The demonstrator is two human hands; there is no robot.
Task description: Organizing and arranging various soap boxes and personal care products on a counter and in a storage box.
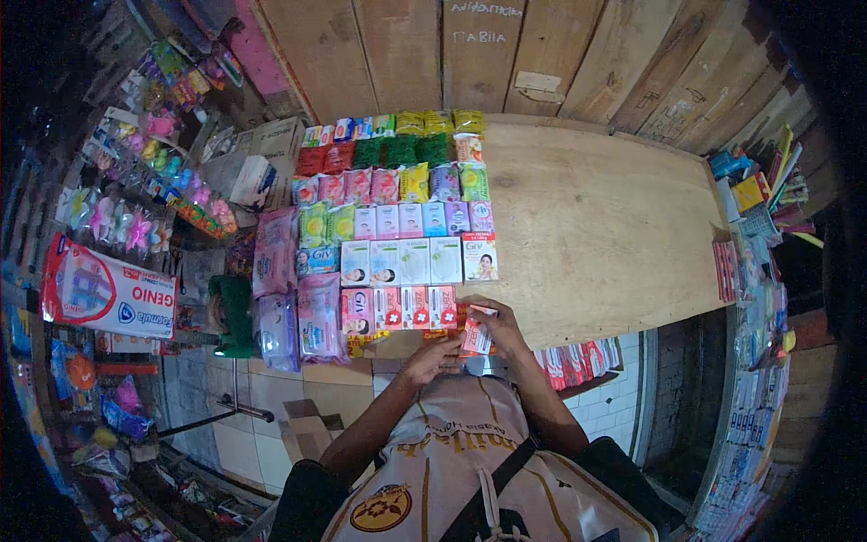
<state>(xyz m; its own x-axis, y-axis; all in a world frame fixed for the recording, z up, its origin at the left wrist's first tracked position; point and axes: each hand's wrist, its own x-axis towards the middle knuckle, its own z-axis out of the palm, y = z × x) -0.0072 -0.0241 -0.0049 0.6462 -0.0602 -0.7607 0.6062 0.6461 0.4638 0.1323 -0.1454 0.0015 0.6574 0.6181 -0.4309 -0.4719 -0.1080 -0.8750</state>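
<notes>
A small red and white Zen soap box (478, 333) is between my hands at the table's front edge. My right hand (504, 326) grips it from above and the right, fingers curled over its top. From the lower left, my left hand (433, 358) reaches in with its fingers at the box's side. Beside them stands a row of similar Zen soap boxes (414, 308), ending in a pink Giv box (357, 311). Behind that row are white soap boxes (415, 261) and a Giv box with a red top (480, 257).
Wrapped soap bars (357, 186) and pink wipes packs (320, 318) cover the left of the plywood table (603, 230). Packaged goods (582, 362) sit below its front edge. A cardboard box (305, 427) lies on the floor. Hanging goods (112, 288) line the left side.
</notes>
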